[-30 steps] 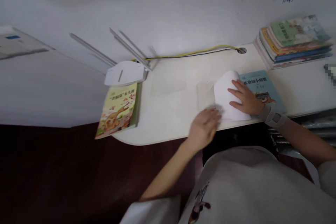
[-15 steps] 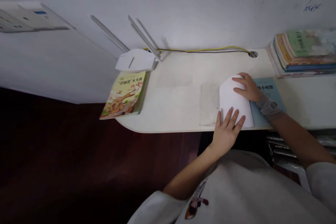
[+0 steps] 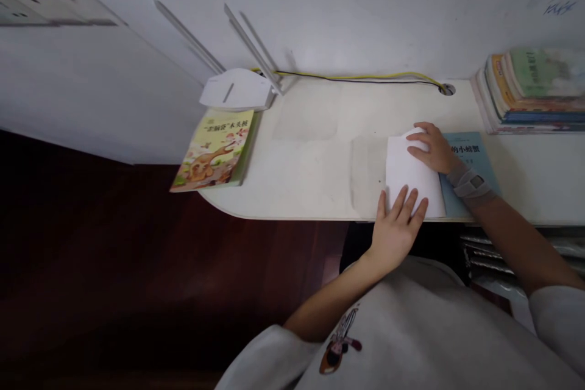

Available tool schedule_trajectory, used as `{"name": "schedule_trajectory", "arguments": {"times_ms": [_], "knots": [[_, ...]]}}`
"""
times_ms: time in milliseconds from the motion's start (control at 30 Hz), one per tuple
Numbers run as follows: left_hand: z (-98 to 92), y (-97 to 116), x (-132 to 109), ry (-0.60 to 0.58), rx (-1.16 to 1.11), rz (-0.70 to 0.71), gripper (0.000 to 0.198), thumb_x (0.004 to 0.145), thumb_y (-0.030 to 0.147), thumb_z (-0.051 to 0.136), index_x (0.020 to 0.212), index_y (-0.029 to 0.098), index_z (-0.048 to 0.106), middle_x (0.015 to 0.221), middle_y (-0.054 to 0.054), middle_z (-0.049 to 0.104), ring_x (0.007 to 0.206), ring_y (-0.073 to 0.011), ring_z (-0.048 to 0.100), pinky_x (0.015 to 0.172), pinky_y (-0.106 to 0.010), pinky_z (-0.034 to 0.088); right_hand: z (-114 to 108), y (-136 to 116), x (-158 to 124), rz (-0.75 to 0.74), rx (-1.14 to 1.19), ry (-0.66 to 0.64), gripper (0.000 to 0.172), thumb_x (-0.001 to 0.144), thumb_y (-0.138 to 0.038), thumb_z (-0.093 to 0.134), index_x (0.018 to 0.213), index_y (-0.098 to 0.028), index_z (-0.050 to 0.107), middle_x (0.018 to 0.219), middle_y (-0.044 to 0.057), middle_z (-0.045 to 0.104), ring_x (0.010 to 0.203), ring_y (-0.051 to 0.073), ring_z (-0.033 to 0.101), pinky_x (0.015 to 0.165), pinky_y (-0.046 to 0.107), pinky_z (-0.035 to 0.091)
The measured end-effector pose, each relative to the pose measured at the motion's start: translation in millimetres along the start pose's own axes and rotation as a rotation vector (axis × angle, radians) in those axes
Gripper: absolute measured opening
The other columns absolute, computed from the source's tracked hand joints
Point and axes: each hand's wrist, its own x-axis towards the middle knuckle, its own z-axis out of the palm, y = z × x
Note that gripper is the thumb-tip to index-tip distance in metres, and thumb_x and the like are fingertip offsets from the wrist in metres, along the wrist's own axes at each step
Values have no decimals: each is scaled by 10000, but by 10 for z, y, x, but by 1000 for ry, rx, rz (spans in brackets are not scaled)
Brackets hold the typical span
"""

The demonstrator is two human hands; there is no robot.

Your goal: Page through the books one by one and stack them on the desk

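White paper (image 3: 409, 170) lies near the front edge of the white desk (image 3: 301, 183), partly over a blue book (image 3: 473, 161). My left hand (image 3: 397, 228) rests with spread fingers on the paper's lower part. At the paper's upper right, my right hand (image 3: 432, 147) lies on it with fingers apart and slightly bent, its wrist in a grey band above the blue book. Neither hand grips anything.
A white router (image 3: 236, 90) with raised antennas stands at the back left. In front of it, a yellow-green book (image 3: 214, 152) overhangs the desk edge. Stacked books (image 3: 539, 91) sit at the back right. A yellow cable (image 3: 365, 76) runs along the wall into a hole.
The paper's top left corner, slanted before, now looks squared and flatter. My right hand has shifted slightly at the paper's top. The whole view has moved a little.
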Motion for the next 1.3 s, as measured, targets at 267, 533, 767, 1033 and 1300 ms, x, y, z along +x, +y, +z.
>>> {"name": "schedule_trajectory", "arguments": {"times_ms": [267, 533, 767, 1033, 1300], "knots": [[49, 171, 205, -53, 18, 71, 379, 944, 188, 432, 1307, 145, 532, 1411, -143, 504, 1330, -280, 441, 1109, -533, 319, 61, 51, -28, 28, 2, -69, 570, 889, -562, 447, 1336, -217, 526, 1501, 100, 389, 1421, 316, 258, 1125, 573, 267], [86, 75, 191, -47, 30, 130, 397, 944, 165, 422, 1328, 116, 510, 1430, -154, 477, 1337, -258, 434, 1118, -460, 338, 46, 67, -90, 60, -11, -84, 641, 927, -566, 326, 1458, -207, 352, 1555, 93, 288, 1442, 282, 212, 1160, 548, 216], [110, -11, 119, -111, 12, 91, 424, 959, 197, 401, 1367, 97, 461, 1453, -150, 446, 1385, -259, 353, 1137, -454, 306, -38, -142, -381, -9, -86, -134, 706, 881, -505, 487, 1468, -155, 310, 1568, 160, 218, 1446, 347, 159, 1133, 601, 225], [-76, -637, -220, 4, -365, -410, 538, 991, 291, 302, 1502, 157, 199, 1479, -195, 395, 1395, -257, 340, 1085, -479, 387, -98, -552, -690, 32, -169, -166, 627, 928, -453, 436, 1466, -155, 315, 1567, 178, 209, 1441, 352, 178, 1119, 586, 261], [-51, -782, -354, 27, -459, -521, 519, 963, 200, 298, 1482, 203, 279, 1413, -146, 498, 1289, -223, 496, 1027, -425, 470, 100, -885, -748, 8, -275, -207, 670, 924, -509, 440, 1445, -95, 361, 1517, 216, 308, 1431, 362, 203, 1137, 581, 222]]}}
